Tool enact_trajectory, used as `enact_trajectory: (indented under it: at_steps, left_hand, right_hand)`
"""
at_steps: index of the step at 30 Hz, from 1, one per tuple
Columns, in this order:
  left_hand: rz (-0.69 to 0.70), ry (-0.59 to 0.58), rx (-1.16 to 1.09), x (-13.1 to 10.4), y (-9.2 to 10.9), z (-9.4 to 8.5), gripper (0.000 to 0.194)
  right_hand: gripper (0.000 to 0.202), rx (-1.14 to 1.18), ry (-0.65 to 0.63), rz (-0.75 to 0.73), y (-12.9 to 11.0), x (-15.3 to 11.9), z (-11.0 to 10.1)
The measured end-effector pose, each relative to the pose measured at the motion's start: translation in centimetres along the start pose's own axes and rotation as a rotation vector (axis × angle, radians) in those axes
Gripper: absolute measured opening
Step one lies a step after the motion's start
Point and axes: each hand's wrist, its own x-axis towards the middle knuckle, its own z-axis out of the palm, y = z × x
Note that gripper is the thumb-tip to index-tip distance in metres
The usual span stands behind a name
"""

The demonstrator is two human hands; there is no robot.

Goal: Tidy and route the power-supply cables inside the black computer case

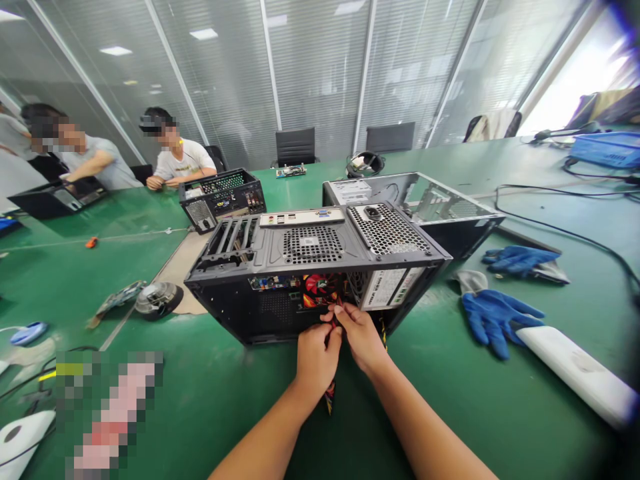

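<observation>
A black computer case (235,303) lies in front of me with its open side facing me and its rear panel upward. Inside show a red fan (320,285), part of a circuit board (274,283) and a power supply (390,289) with a white label. My left hand (320,347) and my right hand (357,330) meet at the opening, just below the fan. Both have their fingers closed on a thin red cable, partly hidden by the fingers. Coloured wires (329,398) hang below my left hand, and yellow ones (384,335) hang beside my right wrist.
Two more open cases (223,193) (460,230) stand behind. Blue gloves (495,320) and a white power strip (575,367) lie right. A round cooler (159,300) sits left on the green table (200,373). People (180,160) work at the far left.
</observation>
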Motion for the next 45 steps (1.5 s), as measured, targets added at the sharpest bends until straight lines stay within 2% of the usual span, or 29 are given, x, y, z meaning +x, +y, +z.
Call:
enact_trajectory:
  at_steps: [2,4,8,10,14,16,18,21,24,30,37,40,43,45]
  left_hand:
    - [0.082,0.038,0.122,-0.2,-0.1,0.0,0.025]
    - [0.087,0.058,0.167,-0.3,-0.3,0.1,0.024]
    - [0.030,0.065,0.075,-0.3,-0.5,0.3,0.021]
    - [-0.094,-0.009,-0.139,-0.2,-0.3,0.5,0.026]
    - [-0.434,-0.178,-0.770,0.2,0.2,0.5,0.037]
    - [-0.507,-0.231,-0.950,0.4,0.2,0.1,0.038]
    - [-0.544,-0.302,-1.029,0.6,-0.1,-0.4,0.035]
    - [-0.575,-0.410,-1.086,0.8,-0.8,-0.9,0.031]
    - [-0.587,-0.438,-1.163,0.9,-1.0,-0.9,0.025]
    - [-0.677,-0.370,-1.189,0.7,-0.4,-0.2,0.022]
    - [-0.539,-0.262,-0.870,0.4,-0.4,0.2,0.029]
    - [-0.647,-0.368,-1.076,0.6,-0.5,-0.3,0.027]
    - [-0.863,-0.589,-1.402,0.9,-0.6,-0.8,0.022]
    - [-0.929,-0.734,-1.597,1.0,-0.6,-1.1,0.020]
  right_hand:
    - [0.030,-0.037,0.004,-0.016,0.0,0.0,0.0]
    - [0.030,-0.076,0.011,-0.023,0.0,0.0,0.0]
    - [0.026,-0.081,0.017,-0.043,0.2,-0.1,0.0]
    - [0.027,-0.057,0.017,-0.028,0.2,-0.1,0.1]
    - [0.032,-0.035,0.020,0.066,-0.1,-0.3,0.4]
    - [0.032,-0.010,0.024,0.082,-0.3,-0.3,0.5]
    - [0.029,0.042,0.025,0.075,-0.5,-0.4,0.5]
    - [0.026,0.145,0.004,0.093,-0.9,-0.5,0.5]
    - [0.026,0.228,-0.034,0.129,-1.2,-0.6,0.5]
    - [0.026,0.238,-0.030,0.108,-1.3,-0.5,0.4]
    - [0.026,0.213,-0.022,0.083,-0.5,-0.3,0.3]
    - [0.028,0.249,-0.028,0.141,-0.9,-0.4,0.3]
    - [0.028,0.307,-0.035,0.149,-1.4,-0.6,0.4]
    - [0.026,0.340,-0.043,0.152,-1.6,-0.6,0.5]
